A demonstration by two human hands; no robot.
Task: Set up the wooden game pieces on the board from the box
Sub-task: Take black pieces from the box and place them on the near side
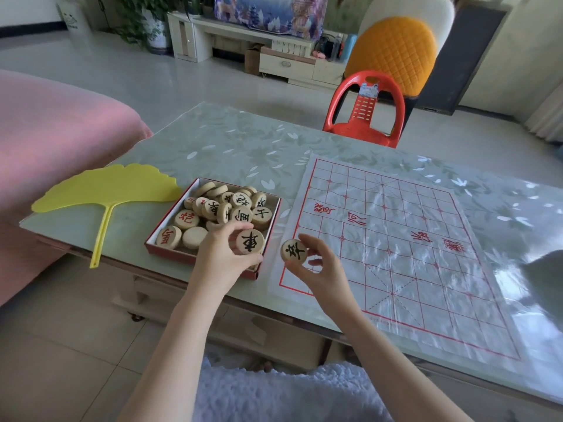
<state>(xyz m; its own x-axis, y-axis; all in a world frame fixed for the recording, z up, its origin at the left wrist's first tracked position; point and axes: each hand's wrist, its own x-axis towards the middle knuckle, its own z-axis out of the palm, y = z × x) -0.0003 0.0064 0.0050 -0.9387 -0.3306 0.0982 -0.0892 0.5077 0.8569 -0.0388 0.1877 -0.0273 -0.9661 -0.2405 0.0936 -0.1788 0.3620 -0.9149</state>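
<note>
Pale wooden pieces (213, 208) carry black or red characters inside a red-edged box (199, 257). The white board (396, 239) has a red grid. The fan (106, 187) is yellow; the desk (237, 141) has a green leaf pattern.

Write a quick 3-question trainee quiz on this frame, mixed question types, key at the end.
1. True or false: pieces already stand on the board.
2. The left hand holds a black-marked piece over which thing? A) the yellow fan B) the box C) the red chair
3. What does the right hand hold, and where is it relative to the board?

Key
1. False; the grid is bare.
2. B, over the near corner of the box.
3. A black-marked disc, at the board's near left edge.
</note>
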